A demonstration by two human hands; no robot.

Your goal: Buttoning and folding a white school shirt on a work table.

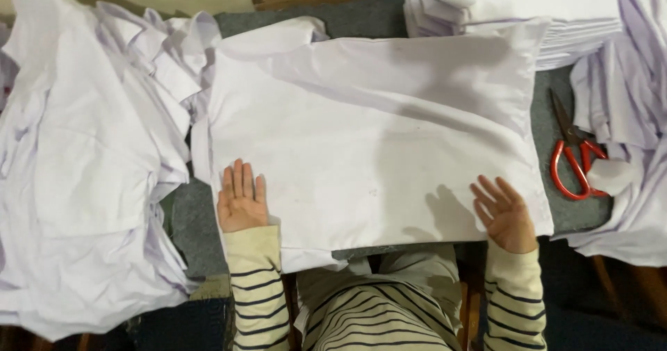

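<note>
Left hand point(242, 199) flat, open on white folded garment point(368, 135); right hand point(504, 214) open, gripping nothing; red scissors point(575, 158) on bench point(556, 94).

scissors: we see red-handled scissors point(573, 158) near the tabletop's point(361, 14) right edge
folded stack: white cloth stack point(517, 14), far right corner
loose heap: rumpled white cloth point(83, 163), left edge

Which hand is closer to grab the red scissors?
The right hand. It lies at the white cloth's right edge, nearest the red scissors. The left hand rests flat on the far side.
</note>
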